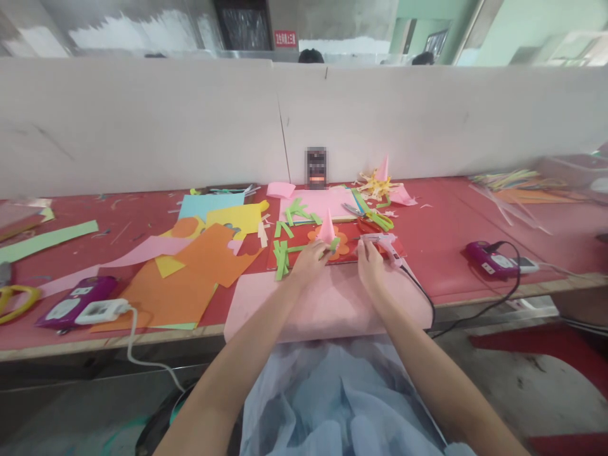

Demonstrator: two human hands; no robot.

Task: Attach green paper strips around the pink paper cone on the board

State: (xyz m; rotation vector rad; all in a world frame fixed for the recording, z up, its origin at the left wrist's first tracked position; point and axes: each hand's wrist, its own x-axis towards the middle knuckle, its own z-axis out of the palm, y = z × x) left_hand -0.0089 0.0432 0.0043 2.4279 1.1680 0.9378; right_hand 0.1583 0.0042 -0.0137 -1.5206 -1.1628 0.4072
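My left hand (311, 261) pinches a short green paper strip (335, 243) beside a pink paper cone (327, 228). The cone stands upright on an orange paper flower (339, 249), partly covered by my fingers. Just right of it, my right hand (370, 261) has its fingers closed at the barrel of a pink glue gun (380, 238). The gun's nozzle points left and its handle slants down to the right, outside my palm. Under the flower is a flat red sheet (311, 239). Several green paper strips (281, 259) lie left of the flower.
Scissors (375, 220) and a finished-looking pink cone with yellow fringe (381, 177) lie behind. Orange paper sheets (175, 285) spread left. Purple power boxes (80, 303) flank the workspace; the gun's black cord (420, 285) runs right. A white partition (190, 126) stands behind.
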